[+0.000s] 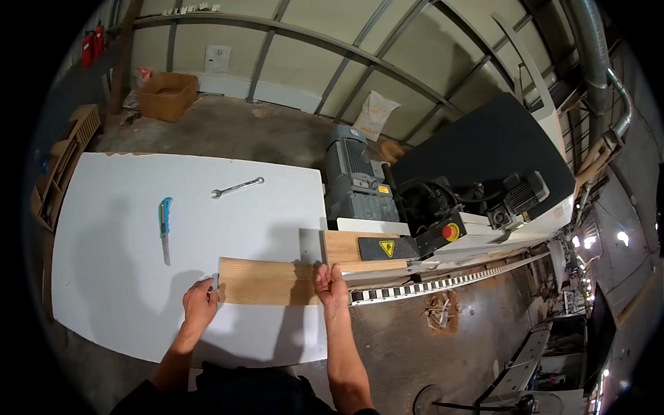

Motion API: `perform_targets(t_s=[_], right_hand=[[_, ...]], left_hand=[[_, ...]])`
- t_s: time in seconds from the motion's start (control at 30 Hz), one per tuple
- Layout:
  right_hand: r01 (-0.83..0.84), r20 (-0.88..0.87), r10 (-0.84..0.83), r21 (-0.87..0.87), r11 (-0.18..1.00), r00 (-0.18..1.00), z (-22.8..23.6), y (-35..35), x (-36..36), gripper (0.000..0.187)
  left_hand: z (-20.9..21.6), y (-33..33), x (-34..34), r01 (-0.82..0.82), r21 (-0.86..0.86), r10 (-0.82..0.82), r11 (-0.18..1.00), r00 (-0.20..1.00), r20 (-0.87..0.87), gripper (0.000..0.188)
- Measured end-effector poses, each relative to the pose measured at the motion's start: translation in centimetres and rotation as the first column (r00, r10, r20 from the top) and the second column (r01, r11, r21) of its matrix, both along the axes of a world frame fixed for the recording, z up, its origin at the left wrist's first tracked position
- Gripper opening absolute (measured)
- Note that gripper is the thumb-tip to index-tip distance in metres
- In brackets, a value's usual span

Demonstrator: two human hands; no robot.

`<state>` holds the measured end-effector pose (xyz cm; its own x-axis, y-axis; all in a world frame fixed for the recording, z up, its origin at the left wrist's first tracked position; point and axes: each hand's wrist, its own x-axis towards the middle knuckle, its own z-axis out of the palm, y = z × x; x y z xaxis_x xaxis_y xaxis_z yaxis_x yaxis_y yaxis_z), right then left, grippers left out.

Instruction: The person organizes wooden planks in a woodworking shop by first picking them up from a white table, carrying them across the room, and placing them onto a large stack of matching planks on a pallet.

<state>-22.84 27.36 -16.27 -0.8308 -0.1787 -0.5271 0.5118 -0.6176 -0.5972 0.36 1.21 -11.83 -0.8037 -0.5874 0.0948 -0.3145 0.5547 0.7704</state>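
A rectangular wooden board point(266, 282) with light brown grain lies along the near right part of the white tabletop point(138, 242). My left hand point(199, 304) is at its left end, fingers bent and closed against the edge. At the opposite end my right hand point(333, 290) has its fingers curled around the board's short edge. The raised right thumb comes up to the near corner of a second wooden board point(342, 250), which sits at the infeed of a machine under a black guard plate point(384, 247). Some right fingertips are hidden.
A blue utility knife point(164, 221), blade out, and a combination wrench point(237, 187) lie on the tabletop. To the right stand a grey motor point(353, 169), a red stop button point(450, 232) and a long conveyor track point(429, 282). A cardboard box point(167, 97) is on the floor behind.
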Motion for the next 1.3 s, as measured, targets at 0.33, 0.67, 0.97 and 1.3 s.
perform_targets(t_s=[0.33,0.67,0.97,1.3], right_hand=[[-0.427,0.009,0.427,0.039,0.903,0.904,1.8,-4.1,13.0,0.018],[-0.111,-0.329,0.141,0.107,0.988,0.934,2.8,4.5,7.2,0.038],[-0.142,-0.623,0.367,0.38,0.914,0.691,11.0,2.8,7.5,0.019],[-0.122,-0.737,0.222,0.188,0.975,0.638,16.2,-0.1,8.3,0.033]], left_hand=[[-0.8,6.9,-8.0,0.221,0.94,-0.01,0.26,0.974,-0.227,0.02],[4.2,3.5,-1.2,0.321,0.865,0.146,0.385,0.904,-0.401,0.028],[9.8,3.3,2.7,0.323,0.688,0.169,0.649,0.821,-0.545,0.029],[13.7,3.3,4.1,0.103,0.357,0.175,0.928,0.729,-0.662,0.021]])
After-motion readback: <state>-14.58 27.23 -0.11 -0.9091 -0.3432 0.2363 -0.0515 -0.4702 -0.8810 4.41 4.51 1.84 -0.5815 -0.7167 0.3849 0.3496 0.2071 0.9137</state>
